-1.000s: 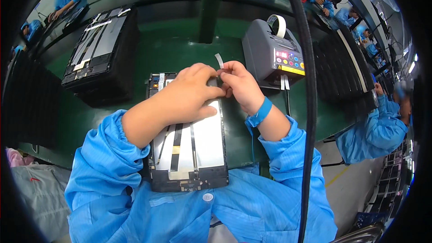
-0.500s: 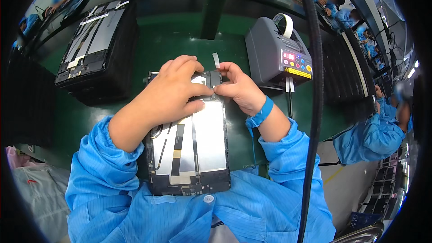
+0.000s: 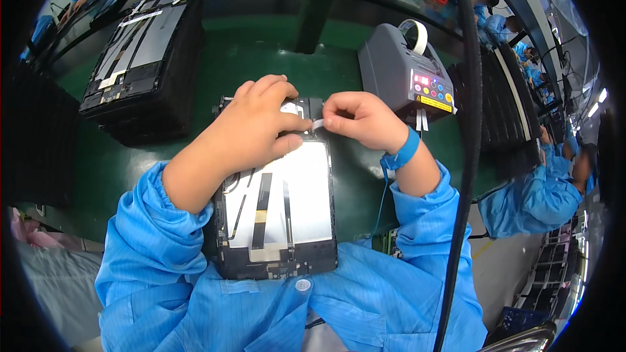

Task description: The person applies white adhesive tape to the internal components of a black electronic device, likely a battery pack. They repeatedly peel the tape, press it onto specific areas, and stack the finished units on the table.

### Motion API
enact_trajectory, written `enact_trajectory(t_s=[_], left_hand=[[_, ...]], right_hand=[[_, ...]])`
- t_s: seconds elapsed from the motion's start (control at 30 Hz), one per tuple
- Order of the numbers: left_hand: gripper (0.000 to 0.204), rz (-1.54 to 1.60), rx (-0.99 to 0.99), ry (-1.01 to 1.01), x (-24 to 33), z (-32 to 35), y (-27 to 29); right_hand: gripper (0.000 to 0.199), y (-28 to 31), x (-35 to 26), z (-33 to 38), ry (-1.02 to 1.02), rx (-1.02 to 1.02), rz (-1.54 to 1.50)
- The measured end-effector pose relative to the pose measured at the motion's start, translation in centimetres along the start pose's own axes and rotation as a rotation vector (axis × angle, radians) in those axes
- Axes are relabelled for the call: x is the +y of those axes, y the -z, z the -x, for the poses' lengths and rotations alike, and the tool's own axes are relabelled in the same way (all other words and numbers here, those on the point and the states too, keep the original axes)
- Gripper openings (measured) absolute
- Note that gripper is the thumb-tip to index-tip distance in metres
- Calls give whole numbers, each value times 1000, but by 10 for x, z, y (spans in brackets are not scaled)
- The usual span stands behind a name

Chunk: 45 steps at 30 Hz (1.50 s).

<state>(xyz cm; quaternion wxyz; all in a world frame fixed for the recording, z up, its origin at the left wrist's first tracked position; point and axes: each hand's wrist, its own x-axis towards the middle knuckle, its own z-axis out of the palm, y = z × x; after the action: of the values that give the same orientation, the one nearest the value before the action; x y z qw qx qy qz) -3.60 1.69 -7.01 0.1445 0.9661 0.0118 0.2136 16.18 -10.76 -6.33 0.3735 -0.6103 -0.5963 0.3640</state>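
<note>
An opened tablet body (image 3: 277, 215) with a silver inner plate and black ribbon cables lies on the green mat (image 3: 261, 58) in front of me. My left hand (image 3: 251, 127) rests on its upper end, fingers pressing down near the top edge. My right hand (image 3: 362, 120) pinches a small white strip of tape (image 3: 317, 124) between thumb and forefinger, its end touching my left fingertips over the tablet's top right corner. A blue wrist strap (image 3: 403, 152) circles my right wrist.
A grey tape dispenser (image 3: 407, 78) with a tape roll stands right behind my right hand. A black tray stack (image 3: 140, 65) holding another opened tablet sits at back left. A thick black cable (image 3: 466, 156) hangs down at right. Other workers in blue sit around.
My right hand has brought the tape strip from upright down flat to the tablet's top edge. My left hand has shifted slightly, fingers now meeting the strip.
</note>
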Motion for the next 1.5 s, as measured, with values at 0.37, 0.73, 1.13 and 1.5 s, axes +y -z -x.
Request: enact_trajectory(t_s=[0.37, 0.73, 1.13, 1.5], left_hand=[[17, 71, -1, 188, 1, -5, -4], [13, 51, -42, 282, 9, -16, -6], [74, -85, -109, 170, 40, 45, 39], [122, 553, 23, 206, 78, 154, 34]], right_hand=[[21, 11, -19, -27, -13, -304, 462], [29, 7, -31, -32, -266, -208, 571], [36, -36, 1, 47, -321, 425, 345], [93, -126, -47, 108, 77, 320, -228]])
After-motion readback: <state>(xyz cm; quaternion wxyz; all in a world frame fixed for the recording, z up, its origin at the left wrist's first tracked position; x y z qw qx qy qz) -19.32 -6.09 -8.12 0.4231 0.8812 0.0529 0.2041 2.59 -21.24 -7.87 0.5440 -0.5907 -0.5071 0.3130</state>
